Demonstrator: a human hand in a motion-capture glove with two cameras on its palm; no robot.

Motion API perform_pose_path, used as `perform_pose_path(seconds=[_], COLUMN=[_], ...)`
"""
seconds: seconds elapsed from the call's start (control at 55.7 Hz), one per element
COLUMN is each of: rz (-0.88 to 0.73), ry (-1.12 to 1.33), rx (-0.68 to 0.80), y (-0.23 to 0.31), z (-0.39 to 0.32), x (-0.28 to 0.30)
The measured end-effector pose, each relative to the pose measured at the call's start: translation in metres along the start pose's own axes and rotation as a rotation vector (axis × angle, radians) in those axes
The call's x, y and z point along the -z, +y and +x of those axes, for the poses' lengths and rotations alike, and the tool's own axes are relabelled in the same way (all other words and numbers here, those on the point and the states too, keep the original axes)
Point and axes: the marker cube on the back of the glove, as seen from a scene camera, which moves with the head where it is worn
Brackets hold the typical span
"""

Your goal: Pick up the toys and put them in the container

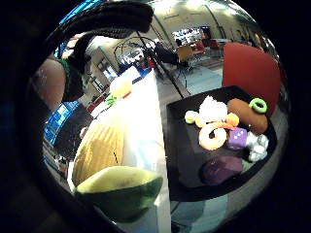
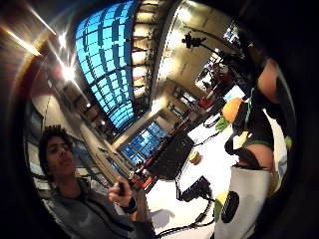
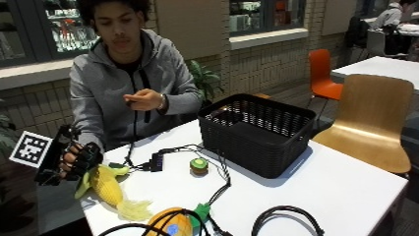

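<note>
Presently the plush corn toy (image 3: 112,189) lies flat at the near-left corner of the white tabletop (image 3: 340,187), husk end toward the edge, pale tassel end pointing inward. The gloved right hand (image 3: 77,160) sits at that husk end with fingers curled down over it; contact looks likely, but whether they have closed round the toy I cannot tell (the glove hides the fingertips). The little-finger-side palm view shows the corn (image 1: 99,148) close under the palm. Beyond it an orange plush toy (image 3: 171,222) lies at the near edge and a small kiwi toy (image 3: 199,165) rests mid-table, just beside the black mesh container (image 3: 258,132), which stands well apart from the corn. Judged step: first pick, grasp forming. Next move calls for closing on the corn, lifting, and carrying across over the basket rim.
</note>
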Motion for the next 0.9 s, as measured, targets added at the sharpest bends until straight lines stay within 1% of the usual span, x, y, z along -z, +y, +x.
perform_pose_path(seconds=[0.377,0.539,0.61,0.664,0.79,0.898], rz=[-0.036,-0.085,-0.137,-0.203,-0.472,-0.635], ry=[0.027,0.052,0.091,0.137,0.376,0.574], rx=[-0.024,-0.037,-0.054,-0.096,-0.317,-0.357], y=[0.003,0.006,0.008,0.01,0.016,0.015], z=[0.004,0.007,0.007,0.008,0.004,-0.01], x=[-0.002,-0.003,-0.004,-0.003,-0.003,-0.011])
